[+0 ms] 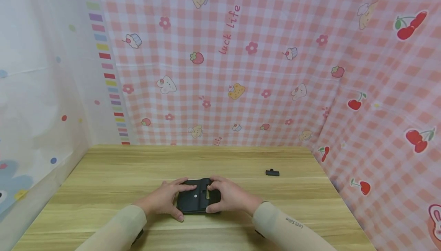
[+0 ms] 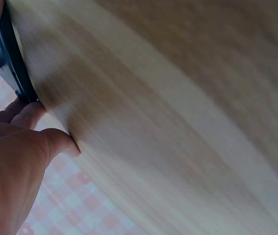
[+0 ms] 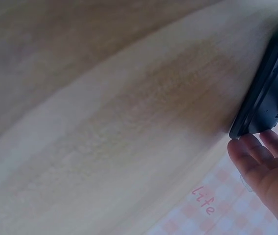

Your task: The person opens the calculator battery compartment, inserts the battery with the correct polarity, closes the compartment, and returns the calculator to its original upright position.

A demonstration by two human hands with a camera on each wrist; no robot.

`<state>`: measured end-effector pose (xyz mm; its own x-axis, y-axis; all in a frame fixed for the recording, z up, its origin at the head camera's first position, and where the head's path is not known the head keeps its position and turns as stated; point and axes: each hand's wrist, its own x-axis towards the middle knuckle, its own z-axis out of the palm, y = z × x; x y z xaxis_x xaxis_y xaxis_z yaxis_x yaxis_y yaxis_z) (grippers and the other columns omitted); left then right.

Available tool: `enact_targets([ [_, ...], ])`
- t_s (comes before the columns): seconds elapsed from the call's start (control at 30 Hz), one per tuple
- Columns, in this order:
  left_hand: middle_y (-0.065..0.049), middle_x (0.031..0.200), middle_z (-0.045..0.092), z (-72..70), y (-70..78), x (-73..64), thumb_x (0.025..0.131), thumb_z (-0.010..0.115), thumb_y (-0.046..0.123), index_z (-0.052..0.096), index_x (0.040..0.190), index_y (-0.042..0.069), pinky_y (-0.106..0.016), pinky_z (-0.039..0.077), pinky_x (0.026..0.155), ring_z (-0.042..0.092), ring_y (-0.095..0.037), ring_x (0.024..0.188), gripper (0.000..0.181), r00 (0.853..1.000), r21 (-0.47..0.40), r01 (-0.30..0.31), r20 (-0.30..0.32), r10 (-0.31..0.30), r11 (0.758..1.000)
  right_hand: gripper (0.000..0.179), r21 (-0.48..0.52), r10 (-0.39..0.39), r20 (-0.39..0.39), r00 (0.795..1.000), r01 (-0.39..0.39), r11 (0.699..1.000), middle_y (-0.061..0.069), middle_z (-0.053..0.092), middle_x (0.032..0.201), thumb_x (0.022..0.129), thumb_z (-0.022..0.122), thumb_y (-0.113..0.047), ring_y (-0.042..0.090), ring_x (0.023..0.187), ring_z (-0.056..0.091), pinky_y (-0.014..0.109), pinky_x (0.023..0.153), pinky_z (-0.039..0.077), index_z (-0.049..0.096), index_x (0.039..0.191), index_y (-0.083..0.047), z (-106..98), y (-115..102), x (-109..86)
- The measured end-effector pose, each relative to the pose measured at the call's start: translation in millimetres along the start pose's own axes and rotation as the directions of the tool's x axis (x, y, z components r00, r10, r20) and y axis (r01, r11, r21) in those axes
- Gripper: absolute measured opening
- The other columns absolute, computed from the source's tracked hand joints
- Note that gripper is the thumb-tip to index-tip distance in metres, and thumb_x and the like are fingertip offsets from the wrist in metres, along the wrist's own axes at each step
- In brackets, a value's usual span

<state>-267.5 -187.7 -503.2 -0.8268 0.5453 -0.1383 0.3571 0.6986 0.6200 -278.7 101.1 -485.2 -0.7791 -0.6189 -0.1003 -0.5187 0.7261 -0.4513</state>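
Note:
A flat black calculator-like device [image 1: 188, 202] lies on the table with its back side up. Toward its right end runs a raised ridge with an uncovered battery slot [image 1: 208, 194], where something yellowish shows. My left hand [image 1: 167, 198] holds the left end: one finger lies on the back, others reach the far edge, and the thumb is at the near corner. Around the right end, my right hand [image 1: 231, 196] grips with the thumb at the near edge and fingertips by the slot and far edge. A small black battery cover [image 1: 272, 173] lies apart at the back right.
The wooden table [image 1: 113, 174] meets a pink checked cloth [image 1: 220, 109] behind it. More printed cloth [image 1: 389, 159] hangs along the right side, and a white dotted sheet [image 1: 38, 101] along the left.

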Motion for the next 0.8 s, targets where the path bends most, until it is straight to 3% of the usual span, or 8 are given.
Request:
enact_targets([
  [0.27,-0.020,0.174,0.032,0.9,-3.1,1.0,0.066,0.102,0.035,0.055,0.157,0.029,-0.087,0.007,0.120,0.034,-0.048,0.159,0.102,1.000,0.006,-0.008,-0.004,0.008,1.000,0.069,-0.002,-0.005,-0.008,1.000,0.005,1.000,0.011,0.048,0.166,0.087,0.086,-0.053,0.030,0.153,0.049,0.048,0.125,0.045,0.067,0.140,-0.013,0.6,0.6,0.4],
  [0.5,-0.020,0.174,0.032,1.1,-4.2,0.9,0.066,0.102,0.035,0.055,0.157,0.030,-0.087,0.006,0.120,0.034,-0.048,0.159,0.103,1.000,0.002,-0.010,-0.007,0.010,1.000,0.079,0.014,-0.018,-0.030,0.999,0.018,1.000,0.005,0.063,0.148,0.086,0.087,-0.054,0.018,0.135,0.061,0.043,0.116,0.052,0.056,0.147,-0.014,2.7,2.9,1.0],
  [0.8,-0.020,0.175,0.031,1.0,-4.0,1.8,0.066,0.102,0.034,0.055,0.157,0.030,-0.087,0.006,0.120,0.033,-0.048,0.160,0.103,1.000,-0.002,-0.004,-0.004,0.004,1.000,0.082,0.023,-0.014,-0.029,0.999,0.015,1.000,0.005,0.063,0.149,0.085,0.088,-0.052,0.018,0.135,0.061,0.043,0.115,0.052,0.054,0.150,-0.014,3.4,3.1,2.3],
])
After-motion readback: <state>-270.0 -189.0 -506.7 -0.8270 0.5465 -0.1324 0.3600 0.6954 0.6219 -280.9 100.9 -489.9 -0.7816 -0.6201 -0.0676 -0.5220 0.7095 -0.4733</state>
